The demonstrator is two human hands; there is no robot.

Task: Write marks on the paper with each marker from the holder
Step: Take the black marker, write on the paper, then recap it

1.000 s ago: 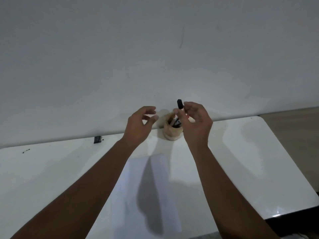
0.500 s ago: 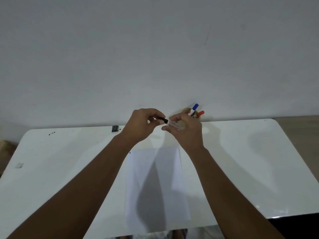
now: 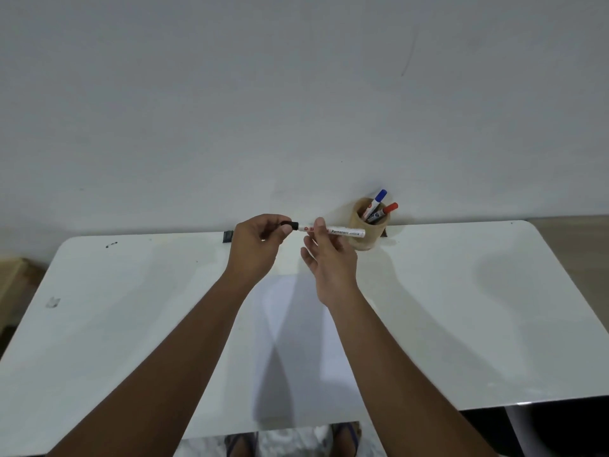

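Your right hand (image 3: 331,258) pinches one slim white marker (image 3: 342,232); your left hand (image 3: 260,244) grips its black cap (image 3: 291,224). Two markers stand in the round wooden holder (image 3: 369,237) on the glossy tabletop (image 3: 131,324).

Plenty of open bench (image 3: 461,308) on the right side, nothing sitting there at all. Left side is mostly bare too, just a small scrap (image 3: 52,301) near the left edge and a little black thing (image 3: 228,236) up at the back edge by the wall. The holder (image 3: 367,237) stands at the back, right of centre, touching the wall, with two markers (image 3: 382,207) sticking up out of it. Both hands hover over the far end of the paper (image 3: 296,357), the marker (image 3: 333,231) stretched level between them, just in front of the holder.
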